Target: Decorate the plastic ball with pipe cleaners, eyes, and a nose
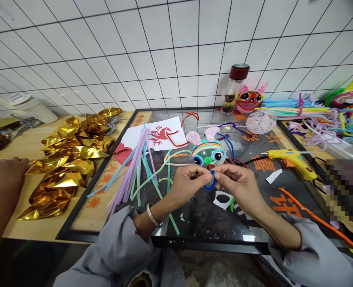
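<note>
White tiles [152, 59] back a glossy surface [206, 223] where my left hand [189, 182] and right hand [239, 183] meet over a bent blue strip [210, 187].

Both hands are drawn to a narrow thumb-and-finger pinch at the strip's top, left at 10 o'clock, right at 2, its curve hanging toward 6. Beyond it, at 12 o'clock, sits a pink-eared figure [206, 148]; pastel stems [131, 167] fan out between 9 and 10 o'clock, and a yellow glue gun [293, 161] lies between 2 and 3. I judge the strip light, soft and easily bent, best held by its ends, as a hard pinch could crease it.
</note>
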